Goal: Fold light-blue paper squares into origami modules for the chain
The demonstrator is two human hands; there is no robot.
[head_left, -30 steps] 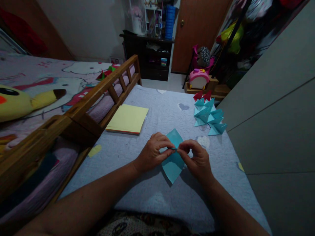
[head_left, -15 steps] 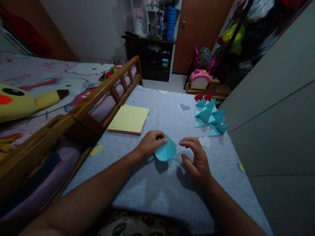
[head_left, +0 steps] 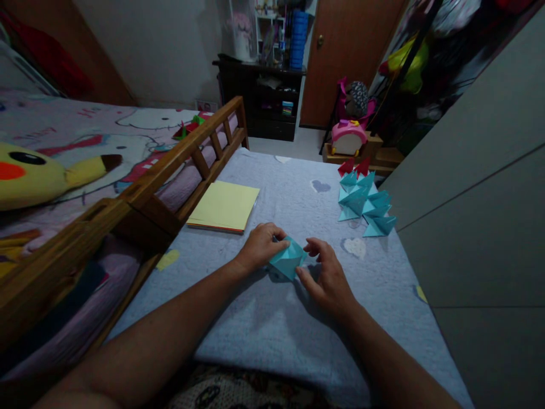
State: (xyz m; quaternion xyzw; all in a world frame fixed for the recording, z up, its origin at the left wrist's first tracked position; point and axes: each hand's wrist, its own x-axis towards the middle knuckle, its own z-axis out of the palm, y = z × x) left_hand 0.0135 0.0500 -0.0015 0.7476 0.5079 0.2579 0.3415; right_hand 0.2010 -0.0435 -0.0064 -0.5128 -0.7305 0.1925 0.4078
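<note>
A small light-blue sheet of origami paper, partly folded with creases across it, is held just over the bed cover. My left hand pinches its upper left side between thumb and fingers. At the right edge of the paper is my right hand, its thumb tip at the lower corner and its curled fingers near the right corner. A gap shows between that thumb and the fingers. Several folded blue paper pieces stand at the right, with red folded paper behind them.
A stack of square paper, yellow on top, lies left of my hands on the blue cover. A wooden rail runs along the left, with a yellow plush toy beyond. A pale cabinet borders the right.
The blue paper has gone from a rounded, curved-over shape to a flatter, angular one with creases showing. My right hand has moved left to the paper's edge; my left hand keeps its pinch.
</note>
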